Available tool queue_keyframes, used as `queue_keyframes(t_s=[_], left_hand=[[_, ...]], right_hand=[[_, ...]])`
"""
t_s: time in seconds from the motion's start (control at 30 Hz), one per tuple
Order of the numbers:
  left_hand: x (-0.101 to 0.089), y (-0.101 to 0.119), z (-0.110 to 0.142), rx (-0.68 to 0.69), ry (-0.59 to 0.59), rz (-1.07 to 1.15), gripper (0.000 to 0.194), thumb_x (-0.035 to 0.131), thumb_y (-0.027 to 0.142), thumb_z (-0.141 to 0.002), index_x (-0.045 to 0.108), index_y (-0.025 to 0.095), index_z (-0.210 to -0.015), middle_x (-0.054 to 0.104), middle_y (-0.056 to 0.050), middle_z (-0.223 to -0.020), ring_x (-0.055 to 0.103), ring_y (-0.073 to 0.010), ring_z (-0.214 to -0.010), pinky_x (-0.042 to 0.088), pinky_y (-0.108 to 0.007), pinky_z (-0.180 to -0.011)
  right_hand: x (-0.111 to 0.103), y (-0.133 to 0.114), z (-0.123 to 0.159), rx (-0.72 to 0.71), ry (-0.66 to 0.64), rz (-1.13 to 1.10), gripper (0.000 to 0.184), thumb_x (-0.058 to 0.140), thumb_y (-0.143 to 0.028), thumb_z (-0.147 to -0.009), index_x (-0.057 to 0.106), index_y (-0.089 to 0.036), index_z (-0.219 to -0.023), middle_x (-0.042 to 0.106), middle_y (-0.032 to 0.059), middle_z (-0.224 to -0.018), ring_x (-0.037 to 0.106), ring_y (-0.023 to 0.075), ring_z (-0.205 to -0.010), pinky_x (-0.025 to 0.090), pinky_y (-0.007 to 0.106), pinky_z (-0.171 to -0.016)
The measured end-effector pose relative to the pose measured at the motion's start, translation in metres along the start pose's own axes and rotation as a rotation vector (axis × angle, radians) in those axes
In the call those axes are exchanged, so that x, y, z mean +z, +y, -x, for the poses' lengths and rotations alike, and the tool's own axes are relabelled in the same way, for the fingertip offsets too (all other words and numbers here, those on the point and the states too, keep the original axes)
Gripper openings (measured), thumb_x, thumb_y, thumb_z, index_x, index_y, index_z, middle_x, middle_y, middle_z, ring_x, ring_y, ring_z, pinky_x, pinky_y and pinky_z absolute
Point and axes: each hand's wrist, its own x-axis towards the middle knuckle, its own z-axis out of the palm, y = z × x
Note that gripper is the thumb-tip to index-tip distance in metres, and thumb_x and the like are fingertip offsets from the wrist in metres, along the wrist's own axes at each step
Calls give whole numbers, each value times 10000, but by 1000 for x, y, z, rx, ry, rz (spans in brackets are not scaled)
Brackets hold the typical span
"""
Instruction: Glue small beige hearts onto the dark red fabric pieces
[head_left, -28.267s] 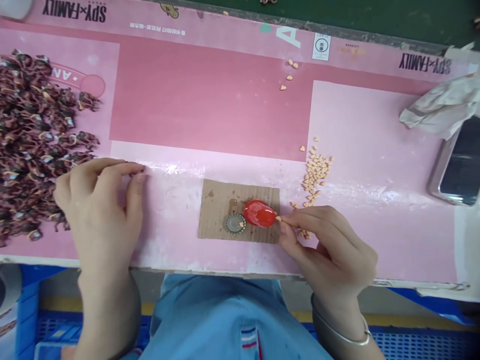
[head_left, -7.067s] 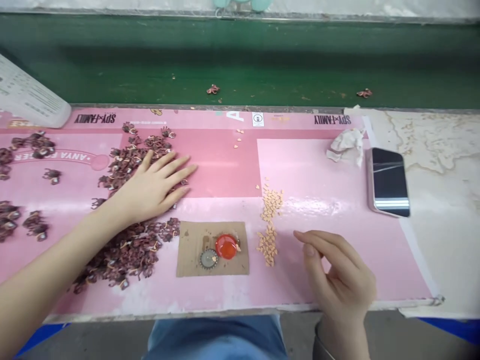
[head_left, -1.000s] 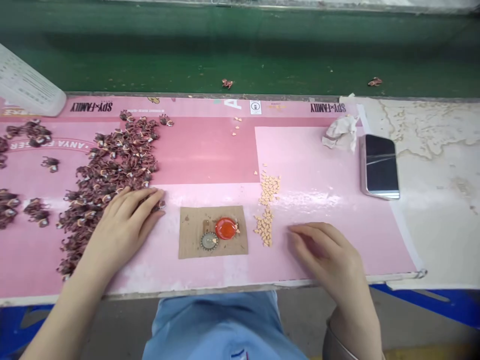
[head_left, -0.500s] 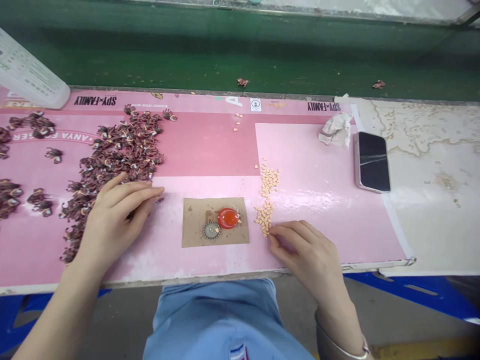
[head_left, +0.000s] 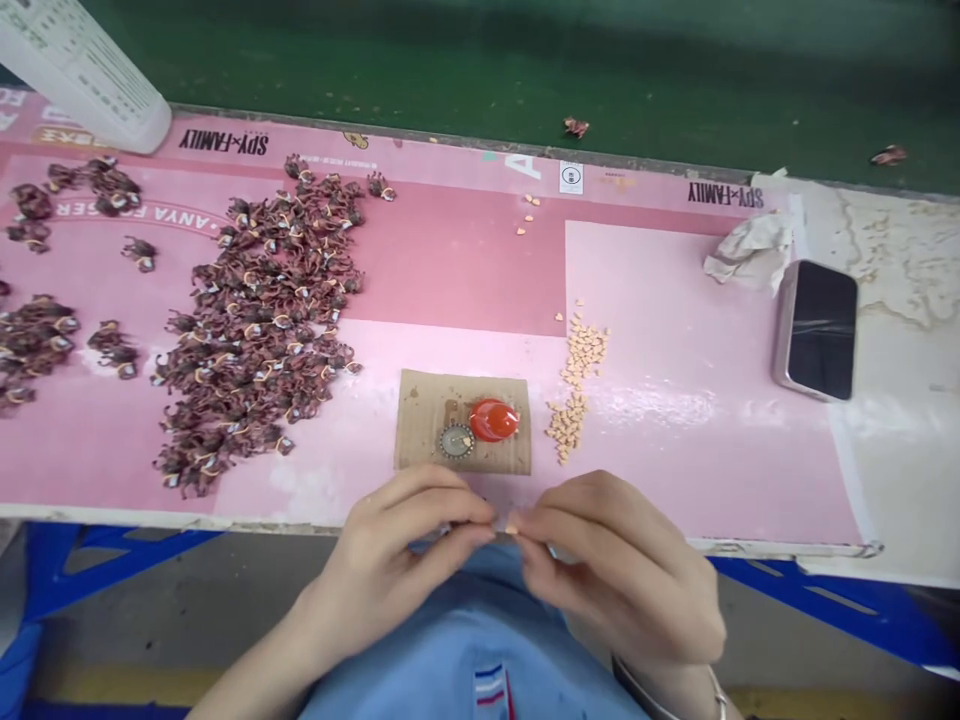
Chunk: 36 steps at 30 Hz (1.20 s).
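My left hand [head_left: 409, 545] is closed in a pinch at the table's front edge; what its fingers hold is mostly hidden, with only dark bits showing. Facing it, fingertips almost touching, my right hand [head_left: 619, 565] pinches a small beige piece [head_left: 512, 529]. Just beyond both hands lies a cardboard square [head_left: 420, 400] bearing a glossy red oval [head_left: 493, 420] and a ridged metal bottle cap [head_left: 456, 441]. To its right are scattered many small beige pieces [head_left: 583, 355]. A heap of small dark maroon figures [head_left: 277, 290] with pale bands spreads to the left.
A phone [head_left: 823, 330] and crumpled tissue [head_left: 752, 250] lie at the right. A translucent bottle [head_left: 90, 80] leans in at the upper left. Behind the pink mat [head_left: 465, 260] runs a green surface [head_left: 412, 70] with two maroon scraps on it.
My left hand has left the maroon heap and moved right to the front edge. My right hand has come left and nearer from the beige pieces, carrying one. The view has shifted.
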Motion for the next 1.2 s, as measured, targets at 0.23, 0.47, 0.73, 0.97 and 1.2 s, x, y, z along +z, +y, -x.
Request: queue_keyframes(t_s=[0.23, 0.47, 0.73, 0.97, 1.2], left_hand=[[1, -4, 5, -4, 89, -18, 154, 634, 74, -962, 705, 207, -934, 730, -22, -855, 700, -114, -721, 588, -165, -676], [2, -3, 3, 11, 97, -50, 140, 619, 90, -982, 691, 205, -946, 712, -14, -877, 684, -103, -749, 573, -149, -712], [-2, -6, 8, -29, 33, -107, 168, 588, 82, -1020, 655, 222, -1085, 714, -14, -990, 709, -101, -886, 594, -145, -844], [-17, -20, 24, -112, 47, -360, 431, 483, -6, -1021, 660, 280, -1291, 569, -34, -1217, 623, -110, -1182, 533, -173, -1048], [-15, -25, 33, -251, 197, -214, 367, 580, 94, -1022, 674, 293, -1316, 666, -18, -1121, 706, -121, -1011, 589, -168, -846]], right_hand=[[11, -8, -3, -70, -85, 67, 108, 645, -74, -984, 687, -140, -1058, 772, 40, -833, 698, 121, -750, 614, 245, -694], [23, -10, -5, 14, 23, 19, 110, 651, -69, -972, 643, -179, -971, 726, 6, -743, 651, 102, -670, 587, 222, -629], [18, 5, -6, 60, 58, 45, 151, 667, -57, -950, 635, -203, -975, 728, 20, -793, 675, 119, -696, 575, 238, -613], [10, 32, -20, -1, -48, 344, 183, 639, -44, -955, 614, -224, -975, 732, -1, -799, 675, 136, -716, 574, 264, -665], [5, 26, -23, -37, -130, 459, 164, 624, -50, -977, 600, -212, -966, 711, 3, -802, 642, 137, -704, 545, 279, -659]])
